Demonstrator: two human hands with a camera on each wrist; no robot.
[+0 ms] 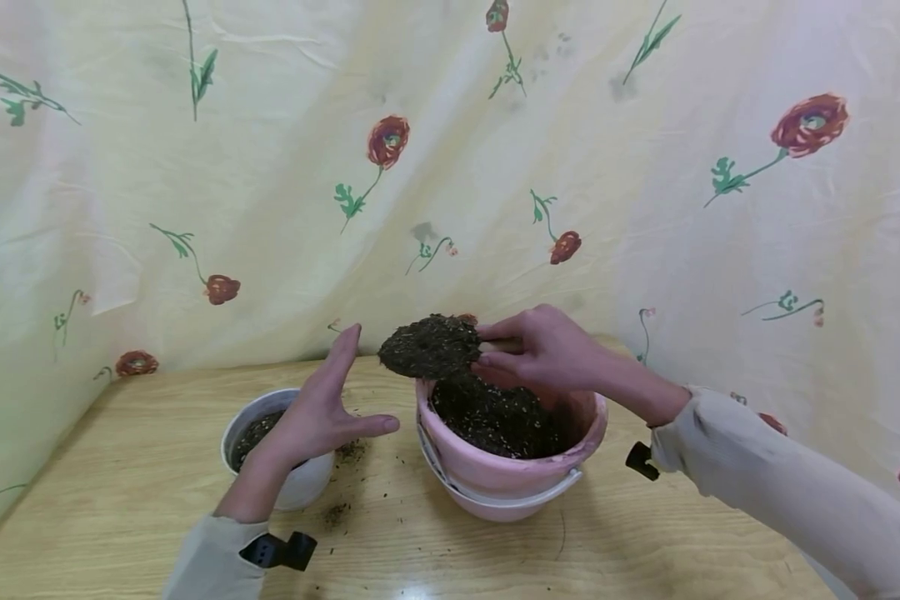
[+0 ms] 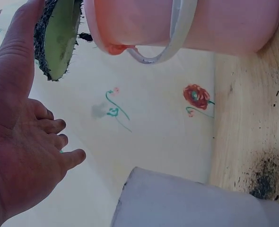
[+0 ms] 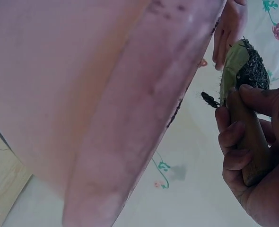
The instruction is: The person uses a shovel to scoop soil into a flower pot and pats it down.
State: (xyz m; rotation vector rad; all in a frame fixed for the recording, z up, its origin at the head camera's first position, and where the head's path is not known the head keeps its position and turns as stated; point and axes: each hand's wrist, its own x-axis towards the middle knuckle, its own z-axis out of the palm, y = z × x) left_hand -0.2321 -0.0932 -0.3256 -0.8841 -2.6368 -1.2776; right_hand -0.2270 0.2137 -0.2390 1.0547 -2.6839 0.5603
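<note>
My right hand [image 1: 547,348] grips the brown handle [image 3: 250,137] of a small trowel with a green blade [image 2: 61,42], best seen in the two wrist views. Dark soil [image 1: 429,346] heaps on the blade, over the left rim of a pink bucket [image 1: 487,475]. More dark soil [image 1: 498,417] lies inside that bucket. Between the bucket and a whitish pot [image 1: 307,490], my left hand [image 1: 307,421] is raised with thumb and fingers spread, holding nothing. Its wrist overlaps the pot in the head view. Soil [image 1: 251,437] shows inside the pot.
Spilled soil [image 1: 336,515] dots the wooden table [image 1: 120,500] between pot and bucket. A white handle [image 1: 521,502] hangs down the bucket's front. Behind the table rises a pale cloth [image 1: 285,192] printed with red flowers.
</note>
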